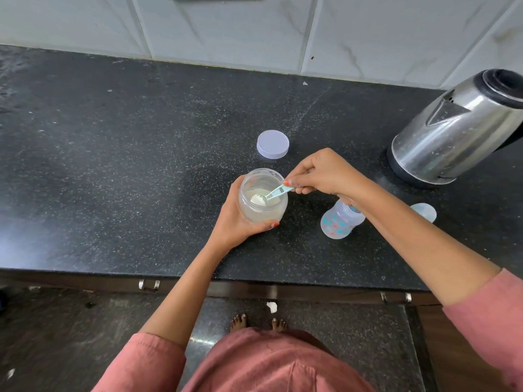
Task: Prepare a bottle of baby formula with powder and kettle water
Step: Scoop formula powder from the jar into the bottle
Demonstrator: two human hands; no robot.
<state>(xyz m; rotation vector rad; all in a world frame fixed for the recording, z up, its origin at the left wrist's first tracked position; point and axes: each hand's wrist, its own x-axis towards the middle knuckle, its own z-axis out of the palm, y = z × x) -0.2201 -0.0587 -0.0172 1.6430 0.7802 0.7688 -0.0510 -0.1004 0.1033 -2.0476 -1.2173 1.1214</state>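
Two hands work above the table (141, 165): left hand (236, 222) grips the powder jar (261, 199), right hand (322, 174) pinches a powder-filled scoop (271, 195) inside it.

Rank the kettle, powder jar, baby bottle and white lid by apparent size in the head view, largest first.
1. kettle, clearly largest.
2. powder jar.
3. baby bottle, partly hidden by the forearm, so its place against the jar is unsure.
4. white lid, smallest.
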